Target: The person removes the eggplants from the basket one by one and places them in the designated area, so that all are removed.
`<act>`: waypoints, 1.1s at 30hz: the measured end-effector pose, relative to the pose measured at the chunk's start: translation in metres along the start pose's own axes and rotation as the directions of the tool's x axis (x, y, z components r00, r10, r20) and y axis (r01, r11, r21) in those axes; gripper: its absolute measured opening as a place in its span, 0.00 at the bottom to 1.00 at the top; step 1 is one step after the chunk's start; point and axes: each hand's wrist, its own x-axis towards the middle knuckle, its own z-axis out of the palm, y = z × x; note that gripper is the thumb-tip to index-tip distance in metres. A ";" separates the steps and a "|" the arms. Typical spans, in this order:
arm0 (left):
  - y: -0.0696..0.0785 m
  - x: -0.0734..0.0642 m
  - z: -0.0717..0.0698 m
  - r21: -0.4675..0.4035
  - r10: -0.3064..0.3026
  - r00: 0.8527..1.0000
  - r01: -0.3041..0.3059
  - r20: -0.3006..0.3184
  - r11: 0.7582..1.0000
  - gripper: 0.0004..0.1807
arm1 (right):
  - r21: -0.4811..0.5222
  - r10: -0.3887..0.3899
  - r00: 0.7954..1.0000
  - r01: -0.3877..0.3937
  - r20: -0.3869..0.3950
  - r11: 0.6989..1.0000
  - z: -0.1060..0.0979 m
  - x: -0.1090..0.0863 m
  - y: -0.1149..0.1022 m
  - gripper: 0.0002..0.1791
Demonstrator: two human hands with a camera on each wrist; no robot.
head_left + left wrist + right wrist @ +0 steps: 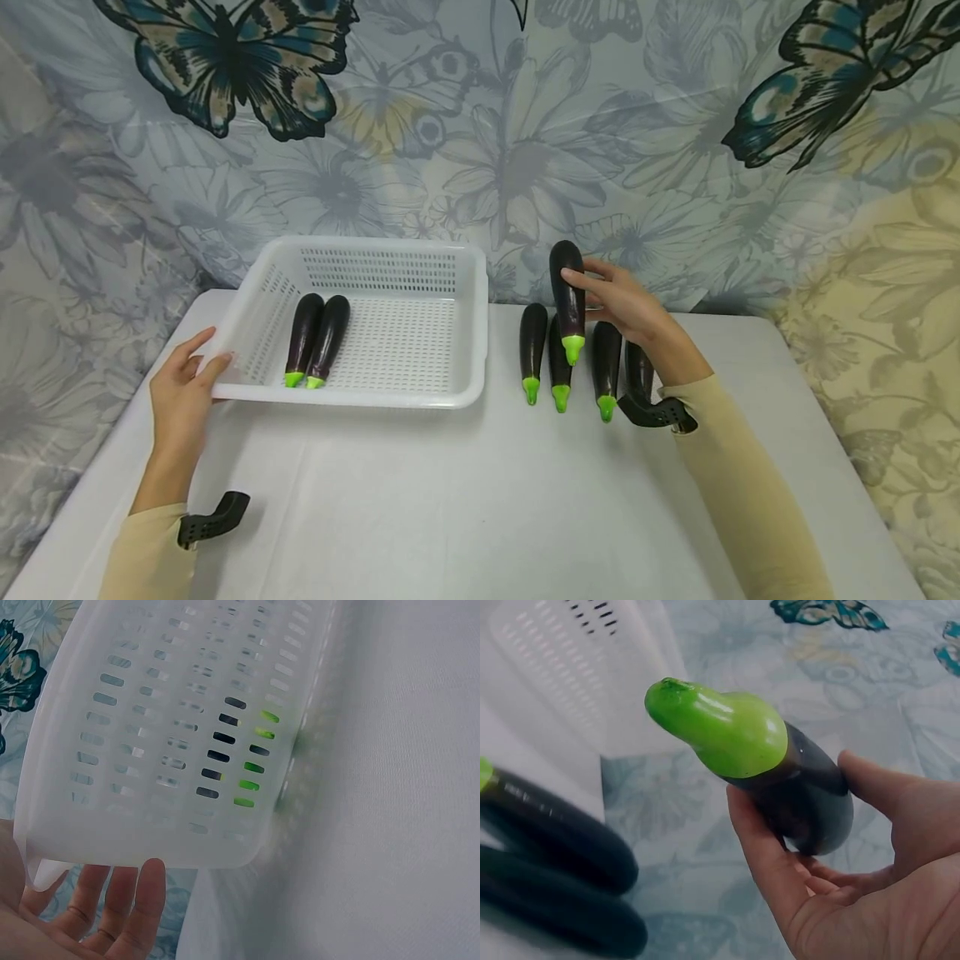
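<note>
My right hand (626, 304) holds a dark purple eggplant (567, 287) with a bright green stem end, thumb on one side and fingers on the other. It is raised above the row of eggplants on the table, green end toward me; the right wrist view shows that green cap (735, 735) up close. My left hand (183, 387) grips the left rim of a white perforated plastic basket (468, 392), thumb over the edge and fingers beneath. Inside the basket, two eggplants (303, 337) lie side by side at the left. Their colours show through the slots in the left wrist view.
Several more eggplants (532, 346) lie in a row right of the basket, the rightmost partly hidden by my right wrist and its black mount (660, 412). A white cloth (480, 500) covers the table. Butterfly-print fabric (510, 150) hangs just behind it.
</note>
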 end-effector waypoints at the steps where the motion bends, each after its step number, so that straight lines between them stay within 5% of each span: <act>1: 0.000 0.000 0.000 0.000 -0.001 1.000 0.001 -0.002 1.000 0.28 | -0.006 0.003 1.000 -0.003 -0.001 1.000 -0.003 -0.001 0.003 0.46; 20: -0.002 0.000 0.000 -0.021 0.003 1.000 -0.003 0.004 1.000 0.27 | -0.107 0.085 0.985 -0.101 -0.151 0.989 -0.048 -0.016 0.053 0.49; 33: -0.001 0.000 0.002 0.004 -0.008 1.000 0.008 -0.015 1.000 0.27 | -0.160 0.097 0.978 -0.128 -0.187 0.979 -0.077 -0.031 0.075 0.51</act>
